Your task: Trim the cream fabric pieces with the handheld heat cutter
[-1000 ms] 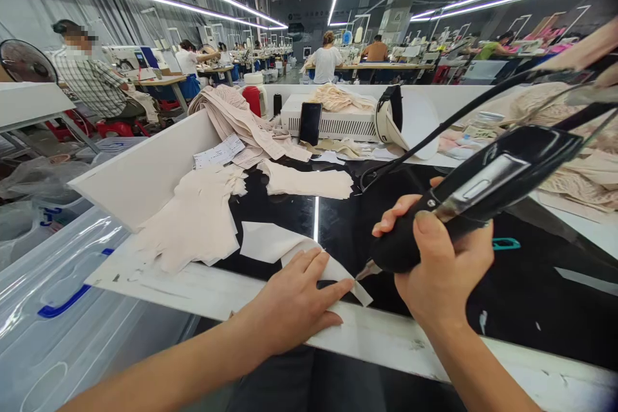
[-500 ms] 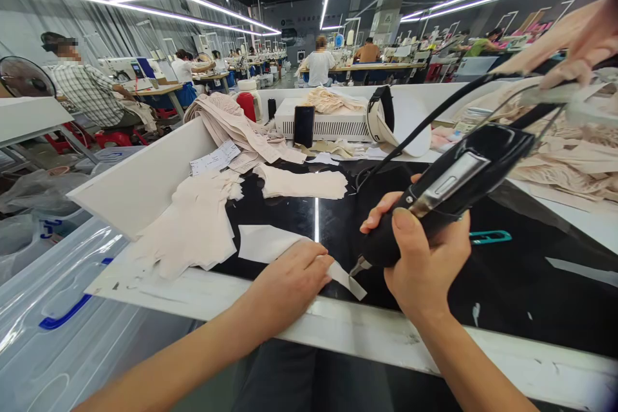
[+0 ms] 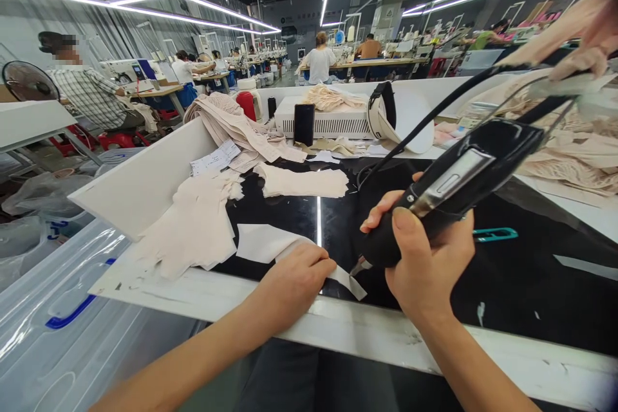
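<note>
My left hand (image 3: 302,280) lies over a white fabric piece (image 3: 258,243), fingers bent together and gripping it against the black tabletop (image 3: 521,270). A narrow end of that fabric sticks out to the right of the fingers. In my right hand (image 3: 429,264) is a black corded hand-held cutter (image 3: 463,187), its fingers wrapped round the dark lower grip. The tool leans down to the left, and its pointed metal tip meets the fabric's narrow end. Beyond the tool's upper end, another person's hand (image 3: 582,58) is blurred near the cable.
Cut cream fabric pieces (image 3: 193,225) are stacked at left, with another small stack (image 3: 304,181) behind. A teal-handled tool (image 3: 496,234) lies right of my right hand. Farther back stand a phone (image 3: 304,124), a white vented box (image 3: 338,122) and a visor cap (image 3: 393,119).
My left fingers have closed up more and shifted slightly right on the fabric. The cutter's tip stays at the strip's end, while its upper end appears slightly farther right.
</note>
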`<act>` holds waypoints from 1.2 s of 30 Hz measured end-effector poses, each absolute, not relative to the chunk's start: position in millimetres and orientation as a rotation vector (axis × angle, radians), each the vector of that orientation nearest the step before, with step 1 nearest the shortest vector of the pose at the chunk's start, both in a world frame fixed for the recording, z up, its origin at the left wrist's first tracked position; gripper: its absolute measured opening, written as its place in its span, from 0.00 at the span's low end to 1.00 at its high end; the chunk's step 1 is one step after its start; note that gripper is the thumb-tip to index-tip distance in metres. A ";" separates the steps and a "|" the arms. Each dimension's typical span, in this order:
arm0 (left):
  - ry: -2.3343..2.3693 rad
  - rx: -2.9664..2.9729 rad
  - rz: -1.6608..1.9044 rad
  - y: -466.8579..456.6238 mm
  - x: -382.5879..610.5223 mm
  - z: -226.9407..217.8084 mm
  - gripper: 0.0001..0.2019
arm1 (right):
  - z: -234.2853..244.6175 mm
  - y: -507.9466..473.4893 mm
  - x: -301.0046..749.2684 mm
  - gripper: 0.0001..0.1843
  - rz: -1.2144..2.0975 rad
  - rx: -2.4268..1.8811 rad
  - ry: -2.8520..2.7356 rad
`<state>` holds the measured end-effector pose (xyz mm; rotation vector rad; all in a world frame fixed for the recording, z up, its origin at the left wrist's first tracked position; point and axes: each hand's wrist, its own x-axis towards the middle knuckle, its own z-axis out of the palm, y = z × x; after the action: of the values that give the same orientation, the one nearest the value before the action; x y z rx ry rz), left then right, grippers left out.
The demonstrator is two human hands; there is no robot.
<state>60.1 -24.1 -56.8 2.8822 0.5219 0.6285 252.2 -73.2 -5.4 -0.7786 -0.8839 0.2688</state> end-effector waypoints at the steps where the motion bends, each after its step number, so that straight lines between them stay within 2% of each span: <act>1: 0.510 2.883 0.636 -23.6 59.1 -57.0 0.12 | -5.5 -73.5 251.9 0.23 0.271 -0.779 -0.884; 13: 0.421 2.904 0.604 -25.6 49.6 -53.8 0.08 | -5.4 -72.9 251.1 0.23 0.279 -0.781 -0.896; 19: 0.452 2.941 0.519 -30.5 49.0 -53.1 0.10 | 0.5 -66.1 247.9 0.23 0.295 -0.754 -0.837; 36: 0.382 2.953 0.614 -32.2 51.8 -58.2 0.11 | 6.3 -72.5 250.7 0.24 0.266 -0.783 -0.828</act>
<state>51.8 -32.2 -58.2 2.9526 0.3820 0.6137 250.7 -72.5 6.3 -0.7834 -0.8276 0.2658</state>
